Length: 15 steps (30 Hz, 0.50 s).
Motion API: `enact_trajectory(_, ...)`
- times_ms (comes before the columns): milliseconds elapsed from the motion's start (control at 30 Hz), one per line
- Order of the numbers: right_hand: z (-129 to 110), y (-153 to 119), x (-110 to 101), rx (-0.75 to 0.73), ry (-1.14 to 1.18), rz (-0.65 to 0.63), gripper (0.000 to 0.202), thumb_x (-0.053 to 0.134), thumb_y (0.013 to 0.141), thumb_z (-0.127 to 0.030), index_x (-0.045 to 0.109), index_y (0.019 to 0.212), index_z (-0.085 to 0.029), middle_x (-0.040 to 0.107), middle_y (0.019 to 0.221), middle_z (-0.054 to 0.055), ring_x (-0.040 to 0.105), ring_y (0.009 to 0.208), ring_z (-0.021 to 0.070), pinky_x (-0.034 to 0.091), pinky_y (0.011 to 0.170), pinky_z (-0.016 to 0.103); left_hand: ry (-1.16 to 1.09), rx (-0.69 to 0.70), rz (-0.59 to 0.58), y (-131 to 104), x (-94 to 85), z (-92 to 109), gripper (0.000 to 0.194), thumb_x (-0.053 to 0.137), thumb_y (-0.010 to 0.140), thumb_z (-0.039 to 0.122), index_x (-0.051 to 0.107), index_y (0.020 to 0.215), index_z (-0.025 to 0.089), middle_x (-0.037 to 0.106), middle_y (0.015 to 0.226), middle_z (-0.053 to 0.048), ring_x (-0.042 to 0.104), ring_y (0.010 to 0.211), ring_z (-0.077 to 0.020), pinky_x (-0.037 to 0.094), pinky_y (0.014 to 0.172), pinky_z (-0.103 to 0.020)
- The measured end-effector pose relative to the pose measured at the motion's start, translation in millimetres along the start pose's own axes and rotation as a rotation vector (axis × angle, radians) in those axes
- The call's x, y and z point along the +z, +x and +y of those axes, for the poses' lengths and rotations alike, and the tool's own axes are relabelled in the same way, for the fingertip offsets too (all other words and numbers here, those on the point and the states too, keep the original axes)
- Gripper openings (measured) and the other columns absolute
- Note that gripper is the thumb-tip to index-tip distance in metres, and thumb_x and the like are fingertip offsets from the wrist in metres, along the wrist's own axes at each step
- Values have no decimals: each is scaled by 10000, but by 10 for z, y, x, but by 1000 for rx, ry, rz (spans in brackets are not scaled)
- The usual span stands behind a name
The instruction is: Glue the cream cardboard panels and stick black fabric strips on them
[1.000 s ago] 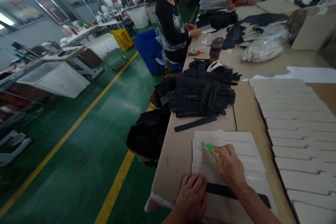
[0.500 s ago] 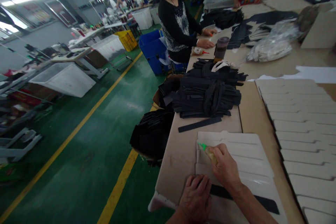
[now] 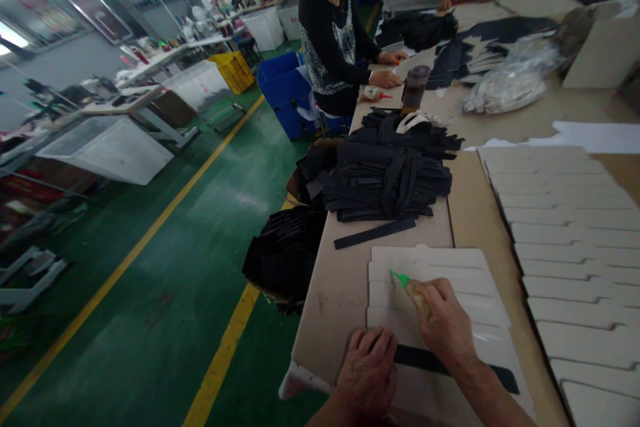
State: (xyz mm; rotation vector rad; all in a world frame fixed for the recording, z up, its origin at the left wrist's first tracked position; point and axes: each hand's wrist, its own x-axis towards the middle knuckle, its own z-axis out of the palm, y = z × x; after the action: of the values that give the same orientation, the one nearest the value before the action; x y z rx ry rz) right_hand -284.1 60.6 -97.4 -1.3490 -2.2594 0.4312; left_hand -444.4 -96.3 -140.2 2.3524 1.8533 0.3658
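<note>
The right hand (image 3: pixel 447 320) is closed around a glue-type bottle (image 3: pixel 419 297), its green nozzle (image 3: pixel 400 278) angled forward and left of the grip, above pale overlapping sheets (image 3: pixel 445 260). A black strip (image 3: pixel 430 359) lies on the near side of that grip, its long axis running crosswise beneath the right forearm. The left hand (image 3: pixel 367 370), palm down and unclenched, is nearer the strip's left end, beside its fingers. A loose dark strip (image 3: pixel 375 234) lies beyond the nozzle, forward and left.

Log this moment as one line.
right hand: green-tipped glue bottle | left hand: on black strip's end | loose strip: beyond panels
</note>
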Motion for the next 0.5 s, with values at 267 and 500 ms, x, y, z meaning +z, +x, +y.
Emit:
enact_trajectory(267, 217, -65, -126, 79, -64, 34, 214, 481, 911, -258, 640, 1054, -245, 597, 994, 61, 613, 817, 194, 484, 574, 277, 36, 15, 40, -2, 28, -1, 475, 502, 954, 399, 506, 1400, 235, 569, 1410, -16, 481, 1250, -228, 359, 1080, -418)
enact_trajectory(500, 518, -150, -341, 109, -136, 123, 199, 513, 924, -354, 647, 1003, -231, 597, 947, 72, 598, 757, 205, 449, 550, 302, 58, 20, 52, -6, 32, -8, 482, 495, 957, 415, 498, 1406, 240, 563, 1418, -8, 476, 1259, -225, 356, 1077, -412)
